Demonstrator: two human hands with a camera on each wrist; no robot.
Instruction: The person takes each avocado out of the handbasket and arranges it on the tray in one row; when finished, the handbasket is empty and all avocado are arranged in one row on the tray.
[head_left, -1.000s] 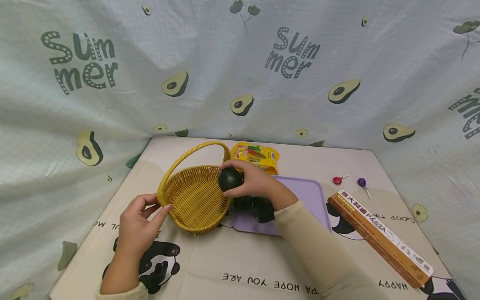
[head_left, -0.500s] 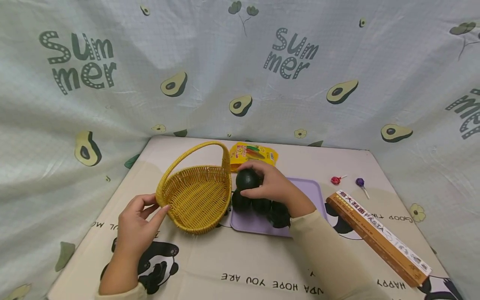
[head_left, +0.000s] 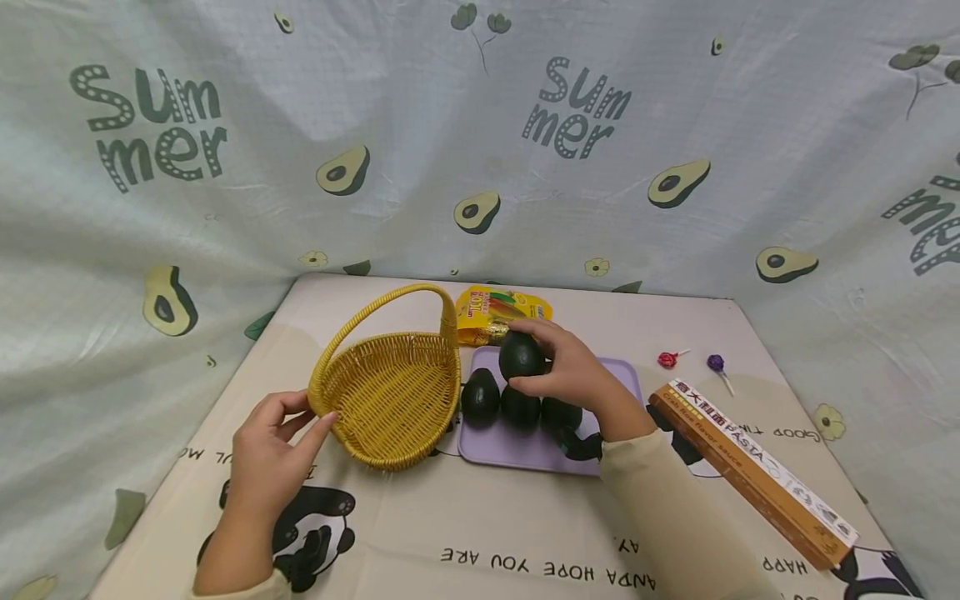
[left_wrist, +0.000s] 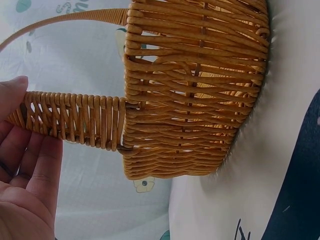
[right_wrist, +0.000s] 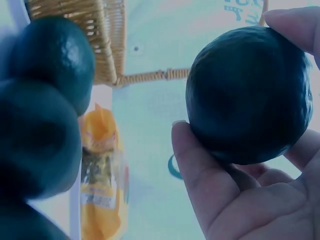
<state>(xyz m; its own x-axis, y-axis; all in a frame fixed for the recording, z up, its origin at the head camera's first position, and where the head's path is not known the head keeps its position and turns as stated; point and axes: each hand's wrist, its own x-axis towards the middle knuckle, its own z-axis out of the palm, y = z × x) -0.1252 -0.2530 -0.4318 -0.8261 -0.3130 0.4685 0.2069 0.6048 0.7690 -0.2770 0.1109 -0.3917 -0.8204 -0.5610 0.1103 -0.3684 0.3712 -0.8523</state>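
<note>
My left hand (head_left: 272, 446) holds the lower end of the handle of a yellow wicker basket (head_left: 393, 400), thumb on one side and fingers on the other, as the left wrist view shows. The basket stands tilted, its open top toward me. In my right hand (head_left: 570, 371) is a dark green avocado (head_left: 521, 356), gripped between thumb and fingers above a lilac tray (head_left: 495, 452). On that tray lie several more avocados (head_left: 480, 398) in a row, the rightmost partly hidden by my right hand and wrist. The held avocado (right_wrist: 247, 95) fills much of the right wrist view.
A yellow snack bag (head_left: 487, 312) with a mango picture lies behind the tray. To the right are a red lollipop (head_left: 668, 360), a purple lollipop (head_left: 716, 364) and a long pasta box (head_left: 753, 471). A patterned cloth (head_left: 405, 108) hangs behind the table.
My right hand has carried the avocado rightward from the basket's right rim to over the tray, uncovering the avocados there. My left hand has stayed on the basket handle.
</note>
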